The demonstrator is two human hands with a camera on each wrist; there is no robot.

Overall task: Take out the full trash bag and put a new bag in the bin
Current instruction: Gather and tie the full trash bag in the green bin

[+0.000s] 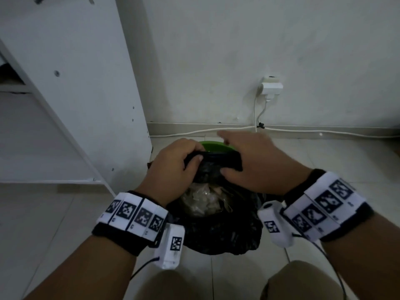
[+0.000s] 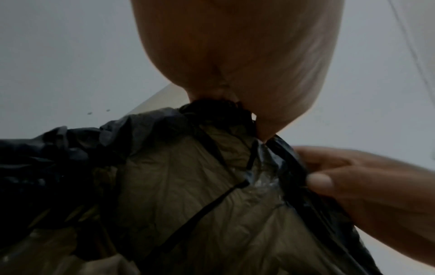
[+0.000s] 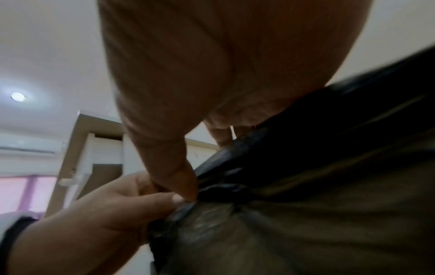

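Trash bag on pale floor tiles by white wall, both hands' grip pinching it.

Bare forearms; black wristbands with white coded-marker blocks; white wrist cameras, black cables; khaki trousers.

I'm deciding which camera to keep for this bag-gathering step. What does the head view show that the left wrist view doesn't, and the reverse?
Only the head view shows the green bin rim behind the bag, the wall socket with its cable, the white shelf unit and both wrist bands.

Only the left wrist view shows, close up, how the film bunches under the left hand and the clear plastic in the gap.

Both show the black trash bag, its gathered top held by the left hand and the right hand.
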